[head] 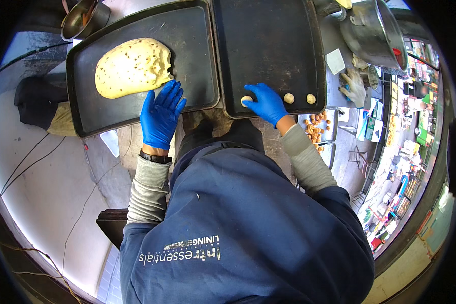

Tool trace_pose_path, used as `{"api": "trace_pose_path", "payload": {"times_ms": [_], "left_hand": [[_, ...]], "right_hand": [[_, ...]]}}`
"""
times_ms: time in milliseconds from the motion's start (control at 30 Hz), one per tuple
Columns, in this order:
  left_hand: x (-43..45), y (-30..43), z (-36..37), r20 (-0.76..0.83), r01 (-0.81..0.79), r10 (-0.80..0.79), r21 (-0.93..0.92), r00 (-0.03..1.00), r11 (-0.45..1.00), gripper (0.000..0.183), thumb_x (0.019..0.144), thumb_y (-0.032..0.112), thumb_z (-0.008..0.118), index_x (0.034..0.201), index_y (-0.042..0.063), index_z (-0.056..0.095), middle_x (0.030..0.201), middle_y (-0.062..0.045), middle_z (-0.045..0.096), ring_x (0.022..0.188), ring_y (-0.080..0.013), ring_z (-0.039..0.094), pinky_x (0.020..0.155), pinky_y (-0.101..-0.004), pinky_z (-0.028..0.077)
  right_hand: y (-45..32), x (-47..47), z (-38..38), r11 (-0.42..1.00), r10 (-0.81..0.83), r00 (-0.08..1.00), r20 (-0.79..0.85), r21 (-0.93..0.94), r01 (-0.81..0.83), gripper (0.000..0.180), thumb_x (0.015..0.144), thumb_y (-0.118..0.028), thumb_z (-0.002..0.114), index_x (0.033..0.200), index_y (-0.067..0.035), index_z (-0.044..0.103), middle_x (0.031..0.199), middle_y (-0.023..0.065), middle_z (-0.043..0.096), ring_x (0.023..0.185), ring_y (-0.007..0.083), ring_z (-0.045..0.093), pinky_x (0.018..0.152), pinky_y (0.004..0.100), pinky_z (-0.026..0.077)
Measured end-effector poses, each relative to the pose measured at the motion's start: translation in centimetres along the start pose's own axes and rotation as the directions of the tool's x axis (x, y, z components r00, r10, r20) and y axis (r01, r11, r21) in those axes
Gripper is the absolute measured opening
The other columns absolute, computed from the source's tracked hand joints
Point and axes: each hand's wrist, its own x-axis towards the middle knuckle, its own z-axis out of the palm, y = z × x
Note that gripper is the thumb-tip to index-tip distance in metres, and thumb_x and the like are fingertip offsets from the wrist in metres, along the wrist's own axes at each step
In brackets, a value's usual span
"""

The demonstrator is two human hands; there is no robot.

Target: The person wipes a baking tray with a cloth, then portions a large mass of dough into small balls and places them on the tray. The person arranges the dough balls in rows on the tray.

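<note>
A large slab of pale yellow dough [131,68] with brown flecks lies on the left black baking tray [193,57]. Its right end is torn and ragged. My left hand [161,114], in a blue glove, is at the dough's lower right edge, palm up and fingers extended, with nothing visible in it. Over the near edge of the right black baking tray [266,41], my blue-gloved right hand [268,102] has thumb and forefinger spread around a small dough ball [246,101]. The thumb is against the ball; the forefinger looks apart from it. Two more dough balls, a nearer one [288,98] and a farther one [311,98], sit to the right.
A metal bowl [85,19] stands beyond the left tray. At right are a big metal pot [374,34], a white card [335,61] and a pale glove [354,86]. Brown cubes [314,127] fill part of a metal tray below. Dark cloth [41,100] hangs at left.
</note>
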Motion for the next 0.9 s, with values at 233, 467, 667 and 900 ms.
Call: {"api": "trace_pose_path", "payload": {"times_ms": [233, 467, 667, 900], "left_hand": [[0.0, 0.1, -1.6, -0.05, 0.018, -0.017, 0.012, 0.999, 1.0, 0.063, 0.102, 0.043, 0.038, 0.145, -0.003, 0.04, 0.15, -0.02, 0.042, 0.138, -0.0329, 0.041, 0.115, -0.045, 0.032], [-0.2, 0.5, -5.3, -0.117, -0.019, 0.015, -0.029, 0.993, 0.999, 0.055, 0.103, 0.039, 0.038, 0.14, -0.001, 0.048, 0.142, -0.016, 0.052, 0.128, -0.0285, 0.052, 0.107, -0.0406, 0.042], [1.2, 0.7, -7.1, -0.352, -0.09, 0.1, 0.042, 0.931, 0.995, 0.046, 0.102, 0.034, 0.042, 0.137, 0.006, 0.053, 0.135, -0.014, 0.058, 0.12, -0.0272, 0.057, 0.102, -0.0408, 0.045], [4.7, 2.7, -5.8, -0.45, -0.145, 0.243, 0.24, 0.86, 0.96, 0.04, 0.102, 0.03, 0.042, 0.132, 0.009, 0.057, 0.129, -0.009, 0.06, 0.117, -0.0231, 0.056, 0.099, -0.0378, 0.046]], "right_hand": [[0.0, 0.0, 2.6, 0.981, -0.1, 0.995, 0.017, -0.168, 0.102, 0.04, 0.08, -0.025, 0.074, 0.117, -0.012, 0.065, 0.109, 0.0144, 0.06, 0.101, 0.0359, 0.062, 0.084, 0.0424, 0.053], [-2.2, 2.5, -0.3, 0.985, -0.125, 0.938, -0.323, 0.07, 0.155, 0.033, 0.084, -0.019, 0.075, 0.115, -0.01, 0.069, 0.099, 0.0126, 0.065, 0.08, 0.0255, 0.065, 0.07, 0.0335, 0.053], [-13.0, 7.9, 4.3, 0.865, -0.48, 0.838, -0.261, 0.017, 0.501, 0.034, 0.087, -0.021, 0.071, 0.119, -0.011, 0.065, 0.113, 0.0117, 0.063, 0.086, 0.0289, 0.067, 0.074, 0.0366, 0.055], [-16.5, 14.9, 13.7, 0.809, -0.54, 0.84, -0.056, -0.311, 0.499, 0.024, 0.087, -0.019, 0.064, 0.109, -0.013, 0.068, 0.108, 0.0134, 0.066, 0.093, 0.0351, 0.067, 0.077, 0.044, 0.056]]}}
